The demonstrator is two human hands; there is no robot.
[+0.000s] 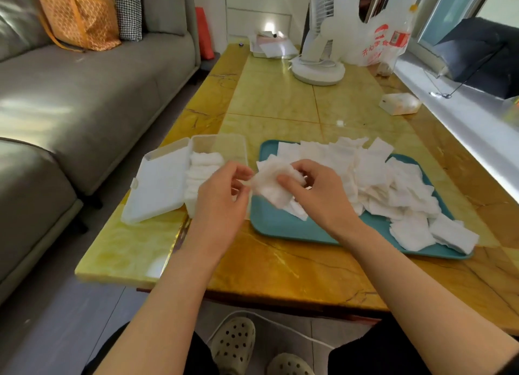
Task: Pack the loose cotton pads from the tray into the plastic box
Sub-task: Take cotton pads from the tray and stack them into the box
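A teal tray point(280, 223) lies right of centre, heaped with loose white square cotton pads point(393, 183), some hanging over its lower right edge. Left of it stands the clear plastic box point(224, 144), its white lid point(160, 186) swung open to the left and a row of pads point(202, 166) packed inside. Above the tray's left end, a bunch of pads point(269, 186) is pinched between the left hand point(222, 195) and the right hand point(317, 195).

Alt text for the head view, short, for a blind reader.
The left hand and right hand pinch a stack of pads over the tray, heaped with loose pads. Left of it, the open box holds packed pads, on a yellow table.
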